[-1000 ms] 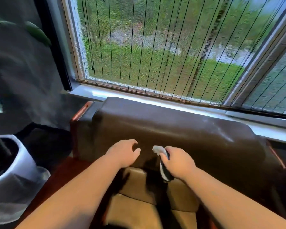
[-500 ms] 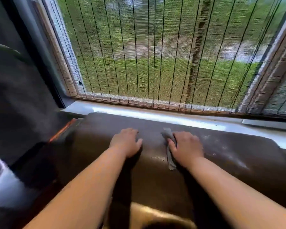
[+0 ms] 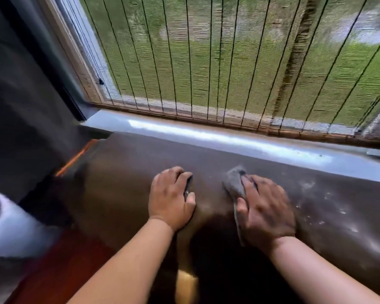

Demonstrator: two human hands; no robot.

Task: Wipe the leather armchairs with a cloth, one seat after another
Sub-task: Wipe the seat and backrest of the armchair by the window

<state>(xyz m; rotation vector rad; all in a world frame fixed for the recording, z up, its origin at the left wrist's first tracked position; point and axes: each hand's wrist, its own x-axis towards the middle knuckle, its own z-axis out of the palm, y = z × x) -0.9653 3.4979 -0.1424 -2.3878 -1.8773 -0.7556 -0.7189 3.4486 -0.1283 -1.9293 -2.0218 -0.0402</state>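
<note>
The dark brown leather armchair (image 3: 123, 183) fills the lower view, and I look down on the top of its backrest. My right hand (image 3: 266, 211) holds a small grey cloth (image 3: 234, 183) down on the leather; the thumb lies over the cloth's left edge and a tip of cloth pokes out past the fingers. My left hand (image 3: 170, 200) rests palm down on the backrest a hand's width to the left and holds nothing. Pale dusty specks (image 3: 329, 205) mark the leather right of the cloth. A strip of tan seat cushion (image 3: 185, 284) shows between my forearms.
A grey windowsill (image 3: 184, 132) runs right behind the backrest, under a woven blind (image 3: 206, 62) over the window. A white plant pot (image 3: 13, 227) stands at lower left beside the chair. A dark wall closes the left side.
Both hands have moved up from the front of the backrest onto its top, and my view has moved closer. The cloth now lies flat under my right hand.
</note>
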